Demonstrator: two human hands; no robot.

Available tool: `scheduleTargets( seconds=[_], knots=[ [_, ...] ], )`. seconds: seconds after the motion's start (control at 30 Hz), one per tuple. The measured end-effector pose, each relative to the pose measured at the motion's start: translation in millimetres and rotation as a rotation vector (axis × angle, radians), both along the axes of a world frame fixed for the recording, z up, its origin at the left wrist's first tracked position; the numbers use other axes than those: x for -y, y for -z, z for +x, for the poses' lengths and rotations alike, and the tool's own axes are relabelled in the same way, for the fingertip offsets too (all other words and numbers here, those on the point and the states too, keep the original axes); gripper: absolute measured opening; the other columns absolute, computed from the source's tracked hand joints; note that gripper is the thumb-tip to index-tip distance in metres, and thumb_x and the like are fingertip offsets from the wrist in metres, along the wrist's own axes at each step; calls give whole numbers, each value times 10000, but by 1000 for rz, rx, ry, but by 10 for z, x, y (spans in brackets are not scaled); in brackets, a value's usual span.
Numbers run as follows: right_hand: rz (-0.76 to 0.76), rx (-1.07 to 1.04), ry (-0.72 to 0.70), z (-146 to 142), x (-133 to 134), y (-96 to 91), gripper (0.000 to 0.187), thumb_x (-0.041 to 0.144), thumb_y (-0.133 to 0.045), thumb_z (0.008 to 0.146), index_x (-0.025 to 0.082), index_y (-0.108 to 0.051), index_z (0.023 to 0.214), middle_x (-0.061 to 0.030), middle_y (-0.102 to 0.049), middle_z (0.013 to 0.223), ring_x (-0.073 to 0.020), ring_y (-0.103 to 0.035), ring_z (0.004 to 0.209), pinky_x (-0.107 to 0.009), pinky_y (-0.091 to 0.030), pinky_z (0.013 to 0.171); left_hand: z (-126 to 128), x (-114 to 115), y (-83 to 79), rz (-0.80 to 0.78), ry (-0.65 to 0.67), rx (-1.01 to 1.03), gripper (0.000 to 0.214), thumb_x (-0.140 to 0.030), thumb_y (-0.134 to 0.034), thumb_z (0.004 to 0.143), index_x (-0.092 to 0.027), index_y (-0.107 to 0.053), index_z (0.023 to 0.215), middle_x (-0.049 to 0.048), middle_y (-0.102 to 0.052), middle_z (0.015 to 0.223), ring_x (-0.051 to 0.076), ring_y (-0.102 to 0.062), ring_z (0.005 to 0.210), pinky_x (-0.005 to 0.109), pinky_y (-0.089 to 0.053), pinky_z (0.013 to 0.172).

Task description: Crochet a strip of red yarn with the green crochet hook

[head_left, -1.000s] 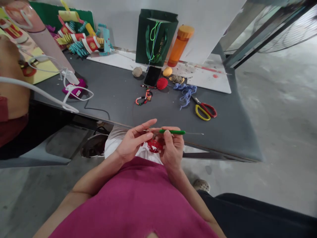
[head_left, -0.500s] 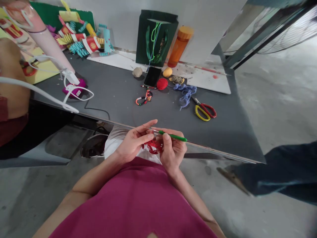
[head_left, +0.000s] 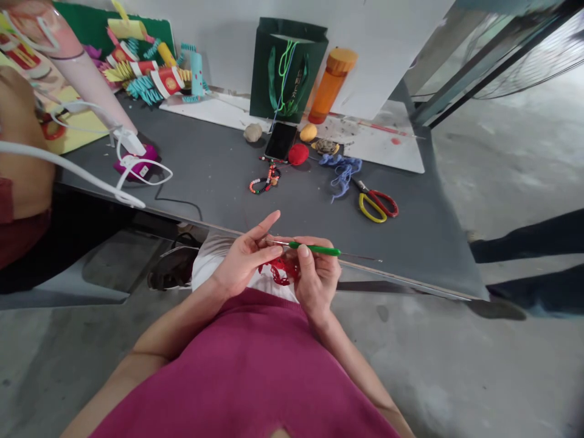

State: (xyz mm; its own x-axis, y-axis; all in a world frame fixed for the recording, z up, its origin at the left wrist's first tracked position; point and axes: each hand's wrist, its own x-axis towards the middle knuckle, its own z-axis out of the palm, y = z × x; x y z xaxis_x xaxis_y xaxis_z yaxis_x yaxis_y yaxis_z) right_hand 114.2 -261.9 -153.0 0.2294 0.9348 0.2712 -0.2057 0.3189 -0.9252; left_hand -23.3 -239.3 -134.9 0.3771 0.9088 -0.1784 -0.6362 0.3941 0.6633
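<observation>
Where the red crocheted piece [head_left: 281,272] hangs: between the two hands, above the white-clad lap, just off the near edge of the table.
Green-handled hook [head_left: 314,249]: lies almost level above the red piece; one thin metal end reaches the left fingers, the other sticks out to the right.
Right hand [head_left: 318,274]: closed round the green handle, thumb pressed on it, with the red piece against its fingers.
Left hand [head_left: 241,258]: thumb and curled fingers pinch the red piece by the hook's tip, index finger stretched up and away.
Table [head_left: 219,188]: grey, with scissors [head_left: 378,205] in yellow and red grips beside tangled blue yarn [head_left: 341,171].
Farther in: a beaded string [head_left: 265,181], a dark phone [head_left: 281,142] and, just beside it, a red ball [head_left: 298,154].
Against the wall: a dark green bag [head_left: 288,73] and, next to it, an orange bottle [head_left: 333,88].
Neighbours: a co-worker's arm [head_left: 20,140] at far left; someone's dark-trousered legs [head_left: 538,240] at far right.
</observation>
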Motion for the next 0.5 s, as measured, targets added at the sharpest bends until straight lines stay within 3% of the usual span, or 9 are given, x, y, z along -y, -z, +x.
scheduleTargets(
  seconds=[0.13,0.33,0.5],
  knots=[
    [-75,-67,37,-14,-19,-64,156,426,-726,946,273,-693,947,28,-811,800,-105,-658,498,-203,-510,424,1,13,2,16,-1,-58,678,-182,-940,712,-323,-733,1342,-48,-709,801,82,-629,768,247,-504,810],
    [-162,-156,46,3,-68,-137,234,497,-727,915,275,-659,943,16,-814,810,-73,-485,408,-187,-419,366,-40,24,-5,27,49,-148,768,-114,-896,712,-294,-675,1426,-22,-725,829,93,-635,747,239,-503,724],
    [-179,-186,13,33,-92,-131,223,499,-742,897,292,-669,937,30,-813,796,-63,-430,378,-168,-346,315,-54,17,16,52,58,-184,736,-137,-900,721,-285,-689,1411,-9,-735,847,103,-646,755,239,-508,706]
  ],
)
